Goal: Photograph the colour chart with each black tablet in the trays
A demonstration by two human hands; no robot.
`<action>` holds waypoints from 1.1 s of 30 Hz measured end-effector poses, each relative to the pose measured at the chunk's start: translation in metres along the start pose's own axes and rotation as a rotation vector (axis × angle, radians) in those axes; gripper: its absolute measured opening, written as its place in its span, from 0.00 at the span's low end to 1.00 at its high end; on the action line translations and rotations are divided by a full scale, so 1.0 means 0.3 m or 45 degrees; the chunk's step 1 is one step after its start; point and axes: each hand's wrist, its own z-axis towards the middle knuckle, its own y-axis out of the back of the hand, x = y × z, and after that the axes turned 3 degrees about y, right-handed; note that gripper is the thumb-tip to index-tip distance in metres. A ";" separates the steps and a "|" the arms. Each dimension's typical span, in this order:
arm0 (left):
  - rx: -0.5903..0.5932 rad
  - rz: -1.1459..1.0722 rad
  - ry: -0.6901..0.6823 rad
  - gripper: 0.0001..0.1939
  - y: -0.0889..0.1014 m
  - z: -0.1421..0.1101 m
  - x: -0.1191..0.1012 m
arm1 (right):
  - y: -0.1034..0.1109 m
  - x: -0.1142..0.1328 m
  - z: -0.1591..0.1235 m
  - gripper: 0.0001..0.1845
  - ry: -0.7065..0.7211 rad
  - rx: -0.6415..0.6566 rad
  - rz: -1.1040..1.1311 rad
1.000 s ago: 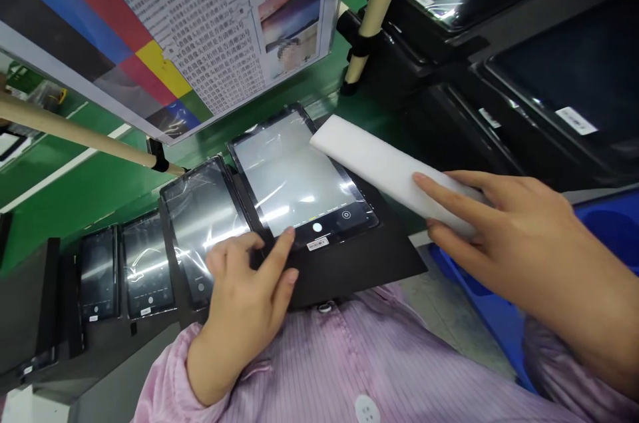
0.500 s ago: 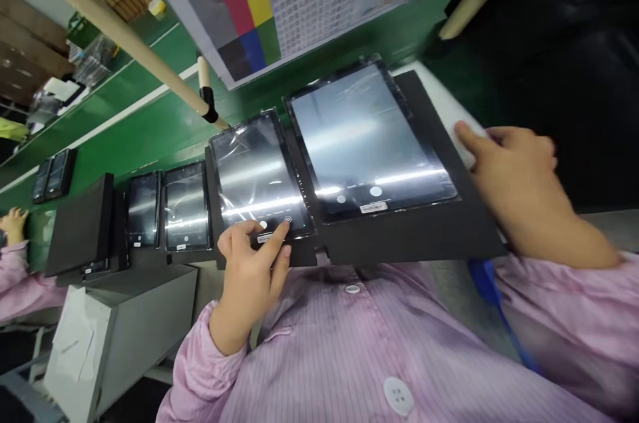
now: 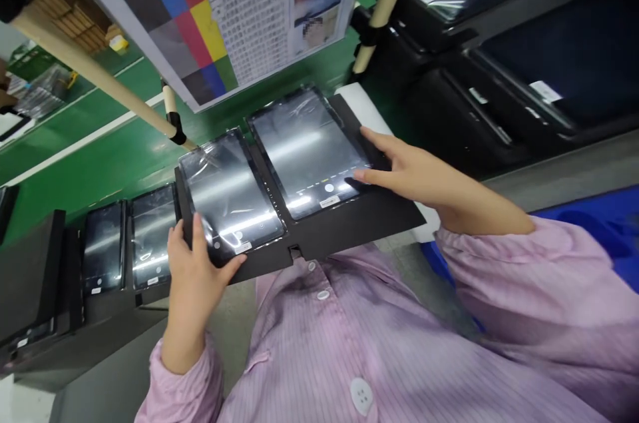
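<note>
Two film-wrapped tablets lie side by side in a black tray (image 3: 344, 223) in front of me: the left tablet (image 3: 229, 193) and the right tablet (image 3: 309, 150). My left hand (image 3: 192, 263) grips the tray's near left corner, thumb lying on the left tablet's lower edge. My right hand (image 3: 414, 173) rests on the right tablet's right edge, fingers stretched out, a fingertip touching the screen's lower right. A white foam strip (image 3: 362, 106) shows just beyond the tray, partly hidden by it.
Two more tablets (image 3: 124, 243) sit in a black holder at the left on the green conveyor belt (image 3: 100, 156). A colour test chart (image 3: 219, 10) hangs on beige poles (image 3: 90, 70) above. Black trays of tablets (image 3: 524, 43) are stacked at the right, with a blue bin (image 3: 599, 230) below.
My left hand left the left tablet's screen buttons and took hold of the tray's corner. My right hand moved from the foam strip onto the right tablet's edge. My view swung back right.
</note>
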 end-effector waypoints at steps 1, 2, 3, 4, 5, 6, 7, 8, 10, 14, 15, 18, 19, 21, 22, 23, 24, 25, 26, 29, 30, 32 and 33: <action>0.051 -0.050 0.085 0.56 -0.004 0.006 0.030 | -0.001 -0.006 0.002 0.52 -0.003 -0.009 -0.038; 0.104 -0.101 0.168 0.59 -0.005 0.012 0.056 | -0.003 -0.013 0.005 0.52 -0.011 -0.015 -0.045; 0.150 -0.153 0.257 0.61 -0.004 0.017 0.077 | -0.005 -0.020 0.008 0.52 -0.014 -0.022 -0.034; 0.182 -0.204 0.356 0.61 0.001 0.021 0.094 | -0.008 -0.027 0.010 0.51 -0.004 -0.034 -0.010; 0.196 -0.258 0.460 0.61 0.009 0.025 0.110 | -0.011 -0.033 0.011 0.50 0.009 -0.044 0.042; 0.198 -0.323 0.561 0.61 0.018 0.028 0.124 | -0.014 -0.038 0.012 0.49 0.017 -0.053 0.108; 0.196 -0.399 0.646 0.61 0.029 0.032 0.137 | -0.018 -0.041 0.011 0.47 0.018 -0.059 0.172; 0.187 -0.482 0.711 0.60 0.039 0.036 0.150 | -0.021 -0.042 0.009 0.45 0.011 -0.076 0.218; 0.139 -0.703 0.769 0.57 0.057 0.045 0.169 | -0.028 -0.036 0.005 0.42 -0.004 -0.135 0.207; 0.012 -1.463 0.850 0.36 0.066 0.081 0.148 | -0.043 -0.016 0.000 0.40 0.067 -0.305 -0.005; 0.011 -1.645 0.902 0.30 0.063 0.093 0.131 | -0.047 -0.013 0.000 0.39 0.092 -0.336 -0.042; 0.021 -1.990 1.079 0.15 0.051 0.124 0.075 | -0.059 -0.003 -0.002 0.35 0.151 -0.423 -0.114; 0.030 -2.060 1.093 0.13 0.048 0.129 0.061 | -0.062 0.006 -0.004 0.34 0.168 -0.460 -0.144; 0.083 -2.173 1.008 0.15 0.043 0.128 0.046 | -0.070 0.040 -0.014 0.33 0.223 -0.528 -0.188; 0.112 -2.208 0.941 0.18 0.042 0.121 0.043 | -0.074 0.065 -0.022 0.33 0.269 -0.547 -0.189; 0.118 -2.234 0.886 0.20 0.040 0.111 0.042 | -0.079 0.095 -0.032 0.32 0.331 -0.545 -0.177; 0.092 -2.253 0.851 0.22 0.038 0.097 0.041 | -0.086 0.128 -0.043 0.30 0.411 -0.519 -0.153; 0.036 -2.266 0.834 0.23 0.035 0.080 0.040 | -0.093 0.163 -0.055 0.29 0.502 -0.466 -0.124; -0.024 -2.276 0.828 0.22 0.033 0.062 0.036 | -0.102 0.197 -0.068 0.27 0.591 -0.392 -0.095; -0.100 -2.316 0.782 0.23 0.029 0.009 0.008 | -0.139 0.283 -0.103 0.29 0.772 -0.096 0.018; -0.098 -2.332 0.739 0.23 0.030 -0.004 -0.008 | -0.152 0.303 -0.112 0.32 0.790 -0.012 0.076; -0.073 -2.366 0.629 0.23 0.038 -0.015 -0.046 | -0.176 0.330 -0.126 0.38 0.777 0.041 0.236; -0.059 -2.378 0.572 0.22 0.042 -0.013 -0.067 | -0.185 0.339 -0.130 0.39 0.763 0.011 0.346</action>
